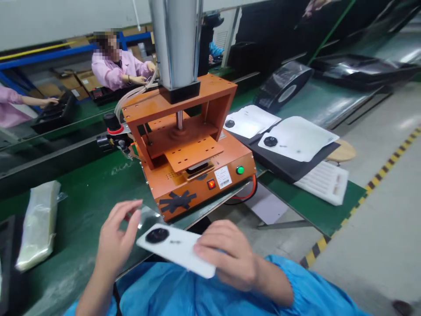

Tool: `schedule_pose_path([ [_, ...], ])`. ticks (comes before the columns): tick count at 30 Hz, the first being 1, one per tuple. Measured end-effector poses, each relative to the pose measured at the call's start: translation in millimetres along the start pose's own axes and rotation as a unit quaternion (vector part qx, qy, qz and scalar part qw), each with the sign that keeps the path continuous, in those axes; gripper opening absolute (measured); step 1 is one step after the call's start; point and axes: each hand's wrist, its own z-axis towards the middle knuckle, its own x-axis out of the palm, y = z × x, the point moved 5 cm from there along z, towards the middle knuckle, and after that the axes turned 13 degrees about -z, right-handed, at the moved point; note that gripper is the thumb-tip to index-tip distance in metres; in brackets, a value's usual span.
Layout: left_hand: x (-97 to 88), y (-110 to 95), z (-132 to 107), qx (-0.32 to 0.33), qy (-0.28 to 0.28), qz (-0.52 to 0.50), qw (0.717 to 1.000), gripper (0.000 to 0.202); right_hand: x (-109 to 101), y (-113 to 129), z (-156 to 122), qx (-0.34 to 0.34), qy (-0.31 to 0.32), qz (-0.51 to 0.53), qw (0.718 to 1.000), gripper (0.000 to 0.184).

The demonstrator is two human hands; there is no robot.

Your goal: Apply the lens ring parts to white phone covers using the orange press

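Orange-painted metal forms the pneumatic press [200,153] on the green workbench [85,188], with one upright silver cylinder [176,44] above it. Its front bears one white label [223,177] with a barcode and print too small to read, one green button [240,170], one lit red rocker switch [211,184] and crossed strips of black tape [177,201]. Pale handwriting [121,166] left of the press is too faint to make out.

One white phone [180,252] lies tilted in front of the press, above the person's lap, its single round black camera module [157,235] towards the left hand. A small dark mark beside the module is too blurred to read. The right hand [230,254] pinches the phone's other end between thumb and fingers. The left hand [116,232] is half curled near the camera end, thumb and forefinger apart.

Right of the press, two piles of white phone-back sheets, one nearer [299,140] and one farther [253,120], rest on one black tray [283,169]; the sheets cannot be counted. One white foam tray [324,182] juts out below. At the left lies one bundle of clear plastic sleeves [37,228]. Behind, one co-worker in pink [110,70] works with both hands.
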Motion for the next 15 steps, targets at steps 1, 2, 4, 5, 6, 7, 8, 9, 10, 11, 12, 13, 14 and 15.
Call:
schedule_pose_path([
  [1,18.0,-5.2,17.2,-0.028,0.033,-0.054,0.998,0.040,-14.5,-8.9,-7.1,0.024,-0.020,-0.029,0.999,0.030],
  [2,37.3,-9.6,32.8,-0.060,0.067,-0.115,0.989,0.048,-27.6,-16.6,-14.4,0.044,-0.044,-0.063,0.996,0.032],
  [4,76.3,-17.8,58.8,-0.121,0.128,-0.227,0.958,0.066,-49.2,-28.2,-28.8,0.067,-0.096,-0.139,0.983,0.039],
  [5,93.9,-22.3,69.4,-0.143,0.150,-0.271,0.940,0.071,-57.0,-31.8,-35.1,0.067,-0.116,-0.175,0.975,0.041],
  [6,109.0,-27.2,78.8,-0.157,0.163,-0.305,0.925,0.072,-62.7,-34.6,-40.4,0.063,-0.127,-0.207,0.968,0.042],
  [7,121.0,-32.1,87.2,-0.163,0.163,-0.333,0.914,0.069,-66.6,-36.8,-44.8,0.055,-0.128,-0.234,0.962,0.041],
  [8,129.8,-36.9,94.7,-0.163,0.151,-0.355,0.908,0.064,-69.3,-39.0,-48.1,0.048,-0.124,-0.253,0.958,0.041],
  [9,135.9,-41.4,101.2,-0.158,0.130,-0.372,0.905,0.058,-71.2,-41.2,-50.5,0.043,-0.118,-0.267,0.955,0.039],
  [10,139.7,-45.2,106.8,-0.153,0.102,-0.385,0.904,0.053,-72.7,-43.8,-52.3,0.043,-0.111,-0.278,0.953,0.038],
  [11,142.0,-48.6,111.3,-0.147,0.070,-0.395,0.904,0.049,-74.1,-46.6,-53.4,0.046,-0.107,-0.286,0.951,0.036],
  [12,143.5,-51.5,114.9,-0.141,0.039,-0.404,0.903,0.047,-75.3,-49.7,-54.1,0.050,-0.105,-0.294,0.949,0.033],
  [13,144.8,-54.1,117.6,-0.137,0.013,-0.412,0.901,0.046,-76.2,-53.0,-54.4,0.055,-0.105,-0.300,0.946,0.030],
  [14,146.5,-56.5,119.7,-0.134,-0.005,-0.419,0.898,0.045,-76.8,-56.3,-54.4,0.059,-0.106,-0.308,0.944,0.028],
  [15,148.4,-59.0,121.5,-0.130,-0.018,-0.426,0.895,0.044,-77.3,-59.3,-54.3,0.062,-0.109,-0.314,0.941,0.027],
])
